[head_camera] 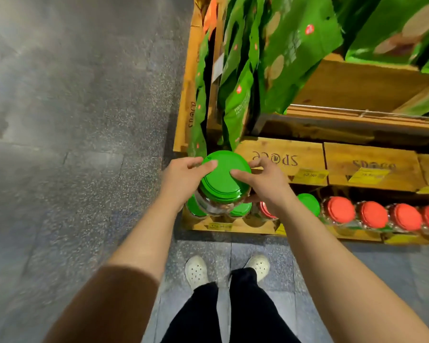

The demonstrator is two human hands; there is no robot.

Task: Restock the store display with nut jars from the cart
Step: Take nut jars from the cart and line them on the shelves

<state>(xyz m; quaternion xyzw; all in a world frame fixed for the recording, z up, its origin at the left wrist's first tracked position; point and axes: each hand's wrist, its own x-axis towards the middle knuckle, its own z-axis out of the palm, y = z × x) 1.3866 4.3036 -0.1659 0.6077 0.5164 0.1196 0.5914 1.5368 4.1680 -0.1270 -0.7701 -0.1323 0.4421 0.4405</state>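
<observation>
A clear nut jar with a green lid (222,180) is held between both hands above the left end of the low wooden display shelf (255,227). My left hand (183,178) grips its left side with the thumb on the lid. On the opposite side my right hand (265,181) grips it, thumb also resting on the lid. Under the held jar stand other green-lidded jars (239,210), and one more green lid (308,204) shows to the right. A row of several red-lidded jars (372,215) fills the shelf further right.
Wooden crates (369,167) with yellow price tags sit above the jar row. Green snack bags (295,50) hang over the upper crates. Grey stone floor (72,120) spreads to the left. My feet in white shoes (196,271) stand just before the shelf. No cart is in view.
</observation>
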